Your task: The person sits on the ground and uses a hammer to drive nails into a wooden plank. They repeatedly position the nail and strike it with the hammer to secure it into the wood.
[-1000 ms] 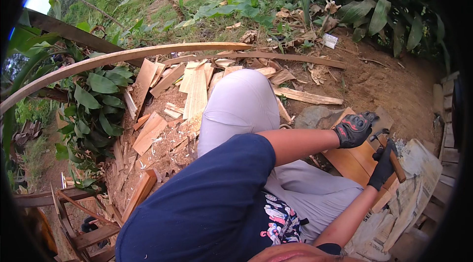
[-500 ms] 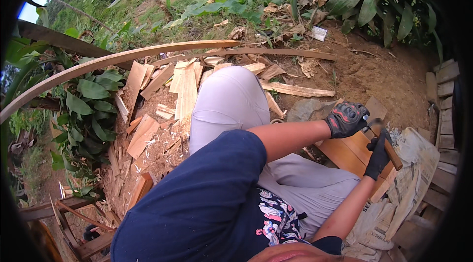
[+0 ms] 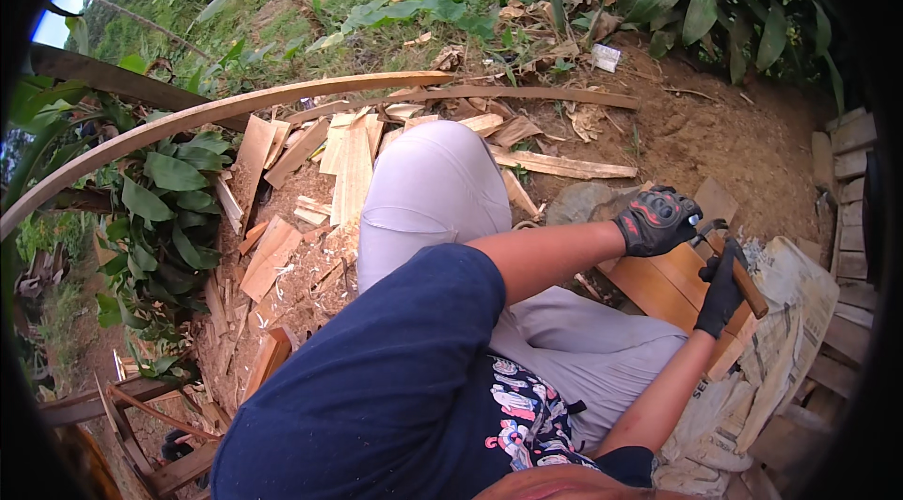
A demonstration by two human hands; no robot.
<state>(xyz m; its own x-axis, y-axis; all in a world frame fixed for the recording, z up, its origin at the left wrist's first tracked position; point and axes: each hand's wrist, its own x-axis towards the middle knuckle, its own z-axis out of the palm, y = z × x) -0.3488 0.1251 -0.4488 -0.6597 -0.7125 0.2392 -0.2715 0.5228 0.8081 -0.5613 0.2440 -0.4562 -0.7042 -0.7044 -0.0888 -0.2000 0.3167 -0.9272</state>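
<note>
Not much has shifted in the last second: my left hand (image 3: 656, 219) in its black-and-red glove has slid a bit lower onto the top edge of the orange-brown wooden board (image 3: 670, 285), fingers curled down on it. My right hand (image 3: 722, 291) stays wrapped tight around the hammer (image 3: 743, 279) handle, just above the board. The board's propped beside my knee, so I reckon I'm still lining things up.
</note>
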